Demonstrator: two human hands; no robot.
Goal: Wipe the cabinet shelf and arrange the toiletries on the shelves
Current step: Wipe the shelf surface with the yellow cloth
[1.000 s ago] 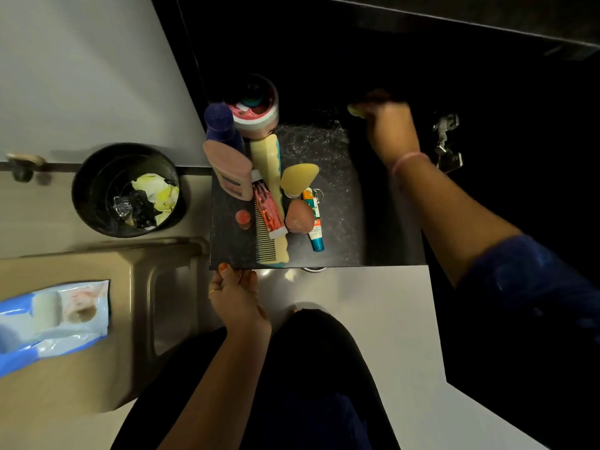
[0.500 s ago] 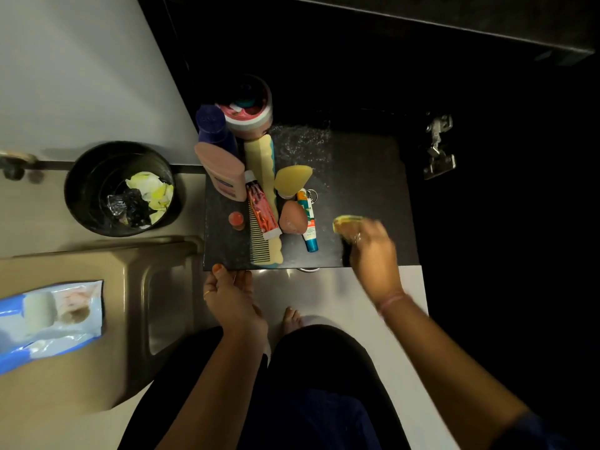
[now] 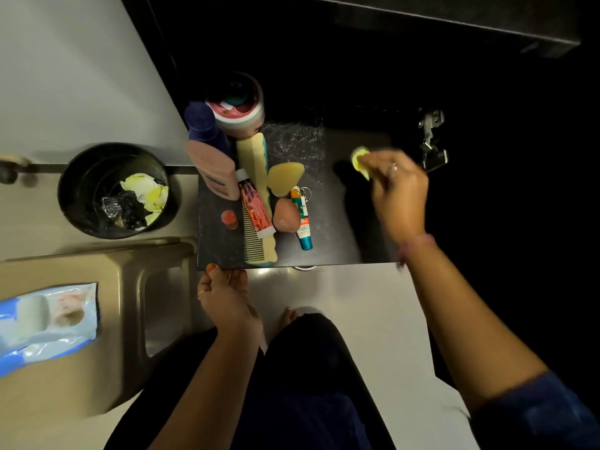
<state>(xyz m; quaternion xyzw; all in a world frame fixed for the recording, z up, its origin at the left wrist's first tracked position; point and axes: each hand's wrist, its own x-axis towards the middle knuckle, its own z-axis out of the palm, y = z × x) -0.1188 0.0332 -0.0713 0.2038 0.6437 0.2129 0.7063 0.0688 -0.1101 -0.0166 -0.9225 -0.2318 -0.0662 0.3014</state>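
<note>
1. Cabinet shelf, dark, holds toiletries crowded on its left half: comb, red tube, pink bottle
2. Right hand pinches a yellow cloth over the shelf's right rear
3. Left hand grips the shelf's front edge

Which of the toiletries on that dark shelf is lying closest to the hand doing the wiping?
The teal and orange tube. It lies at the right edge of the cluster, nearest the right hand; the comb and bottles sit further left.
</note>
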